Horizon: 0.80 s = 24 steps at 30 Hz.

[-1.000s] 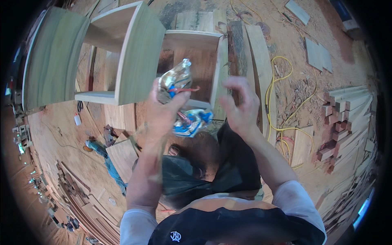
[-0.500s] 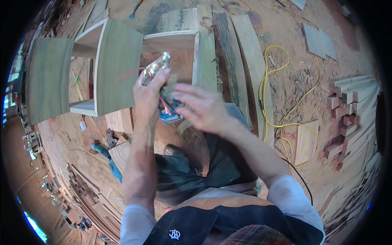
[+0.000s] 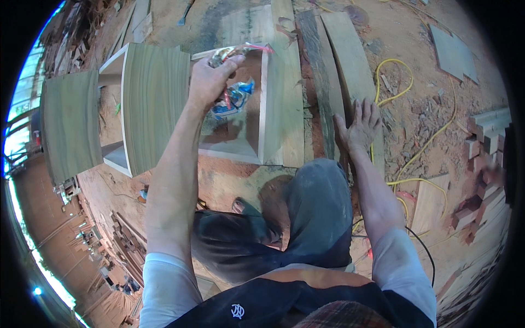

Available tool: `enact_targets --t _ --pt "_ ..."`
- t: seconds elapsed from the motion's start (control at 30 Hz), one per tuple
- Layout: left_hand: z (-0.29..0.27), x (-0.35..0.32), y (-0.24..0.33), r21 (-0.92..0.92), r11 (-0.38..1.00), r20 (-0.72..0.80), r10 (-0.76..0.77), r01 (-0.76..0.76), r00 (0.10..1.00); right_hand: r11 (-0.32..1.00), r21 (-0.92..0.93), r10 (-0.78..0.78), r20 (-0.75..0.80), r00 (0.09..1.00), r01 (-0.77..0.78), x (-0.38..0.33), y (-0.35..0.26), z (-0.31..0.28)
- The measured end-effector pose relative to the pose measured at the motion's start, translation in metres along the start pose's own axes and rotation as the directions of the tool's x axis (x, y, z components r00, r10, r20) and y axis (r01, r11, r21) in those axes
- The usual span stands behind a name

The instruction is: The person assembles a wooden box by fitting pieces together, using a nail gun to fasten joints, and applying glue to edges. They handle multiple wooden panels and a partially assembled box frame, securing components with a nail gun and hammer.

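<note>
So the left hand (image 3: pixel 210 82) is up and closed around a crinkly clear plastic packet (image 3: pixel 229 53) with a bit of pink at one end, holding it right over the open wooden box (image 3: pixel 262 104) that sits on the floor. Down inside that box there's a blue and white wrapper (image 3: pixel 234 99) lying on the bottom, just below the hand, not touching it as far as I can see. The right hand (image 3: pixel 358 127) is empty, fingers spread, palm down over a long wooden plank (image 3: pixel 350 65) that runs beside the box; can't really tell if it's actually resting on the wood or just hovering over it. Left of the box is a bigger plywood cabinet (image 3: pixel 153 104) standing open, with another panel (image 3: pixel 68 123) further left. A yellow cable (image 3: pixel 391 98) snakes across the sawdust-covered floor (image 3: pixel 415 126) on the right, and there's a stack of small wood blocks (image 3: pixel 484 142) out at the right edge. The person is crouched, dark trousers and one knee (image 3: pixel 320 202) showing between the arms, with a bare foot in a sandal (image 3: pixel 240 206) just below the box.
</note>
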<state>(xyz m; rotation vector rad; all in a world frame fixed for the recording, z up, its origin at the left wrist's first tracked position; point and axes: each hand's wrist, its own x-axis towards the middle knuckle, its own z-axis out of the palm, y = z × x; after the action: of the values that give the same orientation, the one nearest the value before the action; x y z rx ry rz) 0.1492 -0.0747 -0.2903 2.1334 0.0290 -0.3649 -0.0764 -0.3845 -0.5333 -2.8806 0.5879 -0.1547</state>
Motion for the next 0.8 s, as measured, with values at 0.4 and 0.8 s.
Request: enact_targets --t 0.4,0.8 --pt "0.029 0.021 -0.016 0.013 0.993 0.026 -0.119 0.119 0.993 1.0 0.018 -0.014 -0.036 0.999 0.014 0.005 -0.001 -0.001" --pt "0.037 0.026 0.019 0.572 0.82 -0.067 0.039 0.006 0.997 1.0 0.025 -0.019 -0.028 0.999 0.019 0.006 0.001 -0.002"
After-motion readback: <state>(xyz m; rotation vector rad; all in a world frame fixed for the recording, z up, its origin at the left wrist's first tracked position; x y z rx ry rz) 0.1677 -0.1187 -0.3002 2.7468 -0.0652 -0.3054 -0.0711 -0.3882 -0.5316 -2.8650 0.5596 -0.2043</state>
